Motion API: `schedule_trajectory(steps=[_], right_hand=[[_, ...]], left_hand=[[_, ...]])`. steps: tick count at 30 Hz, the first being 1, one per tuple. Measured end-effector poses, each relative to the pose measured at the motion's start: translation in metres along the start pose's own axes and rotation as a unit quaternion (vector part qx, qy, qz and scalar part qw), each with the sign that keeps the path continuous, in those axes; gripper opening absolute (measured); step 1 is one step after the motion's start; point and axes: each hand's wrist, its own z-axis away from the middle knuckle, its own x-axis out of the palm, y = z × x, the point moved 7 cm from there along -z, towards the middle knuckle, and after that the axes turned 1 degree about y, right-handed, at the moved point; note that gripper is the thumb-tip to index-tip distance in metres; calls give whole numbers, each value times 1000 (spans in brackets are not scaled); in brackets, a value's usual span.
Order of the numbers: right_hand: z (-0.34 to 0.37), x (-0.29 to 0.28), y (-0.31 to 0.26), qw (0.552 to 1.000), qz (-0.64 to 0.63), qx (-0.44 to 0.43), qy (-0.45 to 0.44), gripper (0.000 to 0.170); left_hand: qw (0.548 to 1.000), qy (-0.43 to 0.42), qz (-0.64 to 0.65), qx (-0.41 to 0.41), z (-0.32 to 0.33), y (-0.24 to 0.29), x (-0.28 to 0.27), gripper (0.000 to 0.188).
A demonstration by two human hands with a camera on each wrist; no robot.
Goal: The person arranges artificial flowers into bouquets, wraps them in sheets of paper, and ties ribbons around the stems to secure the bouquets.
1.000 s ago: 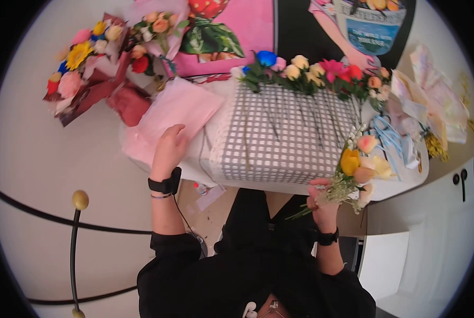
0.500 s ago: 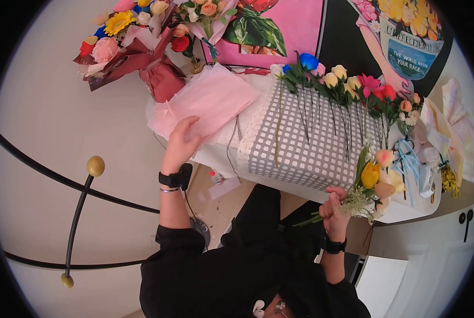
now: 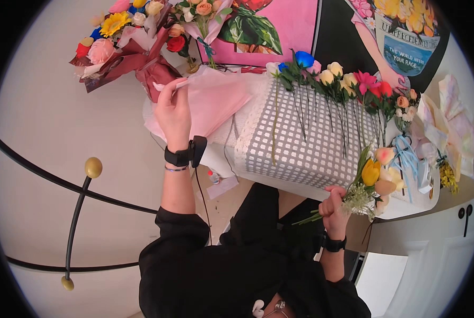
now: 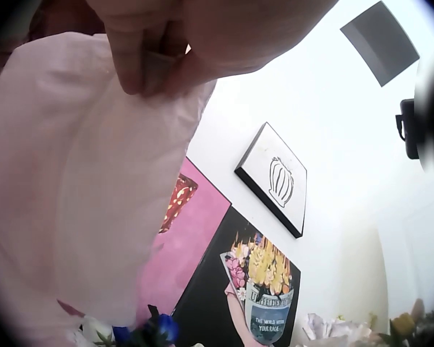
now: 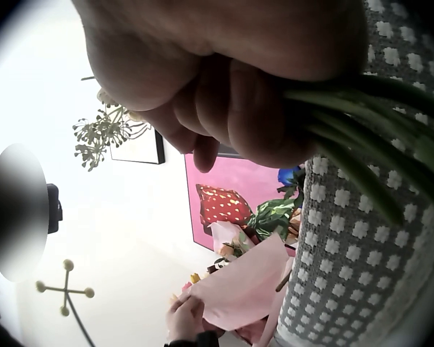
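Note:
In the head view my left hand (image 3: pixel 174 116) pinches the edge of a sheet of pink wrapping paper (image 4: pixel 79 173) and lifts it. More pink paper (image 3: pixel 221 103) lies beneath on the left end of the table. The left wrist view has thumb and fingers closed on the paper's top edge, with the sheet hanging down. At the table's front right, my right hand (image 3: pixel 334 213) grips a small bunch of flowers by its green stems (image 5: pixel 362 152). A yellow tulip (image 3: pixel 370 173), peach blooms and small white filler flowers (image 3: pixel 359 200) make up the bunch.
Several single-stem flowers (image 3: pixel 335 74) lie in a row across a grey-and-white checked cloth (image 3: pixel 300 143). A wrapped bouquet (image 3: pixel 141 58) stands at the back left. Blue ribbon (image 3: pixel 405 153) and pale wrapping (image 3: pixel 449 127) are at the right. A black metal rail (image 3: pixel 77 222) is at far left.
My left hand has moved up from resting on the pink paper and now raises a sheet by its edge. My right hand keeps its grip on the flower bunch.

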Motion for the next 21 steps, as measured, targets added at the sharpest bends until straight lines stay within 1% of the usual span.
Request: schedule_trajectory(steps=[1, 2, 4, 5, 6, 8, 9, 10, 11, 12, 13, 14, 16, 17, 18, 19, 20, 21], right_hand=[[0, -2, 1, 1000, -2, 11, 15, 16], [1, -3, 1, 1000, -1, 11, 16, 16], [0, -5, 2, 1000, 11, 13, 15, 17], [0, -6, 2, 1000, 12, 13, 15, 17], [0, -6, 2, 1000, 15, 16, 13, 17], [-1, -5, 2, 1000, 18, 17, 11, 17], [-1, -5, 1, 1000, 16, 14, 12, 18], [-1, -5, 1, 1000, 13, 12, 16, 19], [0, -7, 0, 1000, 12, 11, 20, 19], [0, -6, -2, 1000, -8, 8, 8, 21], [0, -6, -6, 1000, -27, 4, -3, 23], [0, -8, -10, 1000, -27, -1, 5, 23], [3, -10, -26, 996, -85, -14, -14, 27], [5, -13, -36, 997, -80, -19, -2, 27], [8, -13, -51, 992, -115, -44, -17, 28], [11, -13, -66, 986, -148, -68, -34, 29], [15, -16, -77, 987, -139, -71, -24, 29], [20, -16, -92, 983, -145, -103, -35, 29]], left_hand=[[998, 13, -44, 51, -4, 11, 3, 14], [998, 13, -43, 50, -11, 14, 5, 14], [984, -25, -158, 79, -30, 26, 16, 13], [971, -41, -200, 125, -43, 29, 20, 13], [971, -40, -199, 124, -54, 33, 22, 13], [965, 32, -214, 149, -72, 51, 15, 14], [986, 33, -134, 97, -75, 66, 15, 14], [986, 31, -132, 98, -71, 80, 18, 14], [992, 17, -66, 102, -64, 91, 22, 12], [995, 3, 1, 104, -53, 100, 26, 11], [988, -34, -22, 147, -34, 113, 35, 8], [978, -70, -42, 190, -10, 126, 45, 6], [940, -190, -76, 274, 46, 152, 71, 16], [919, -230, -54, 316, 75, 155, 86, 22], [895, -267, -30, 356, 105, 156, 100, 29], [883, -303, -9, 358, 130, 161, 111, 30], [869, -338, 13, 360, 153, 166, 120, 32], [870, -339, 26, 357, 171, 166, 126, 32]])
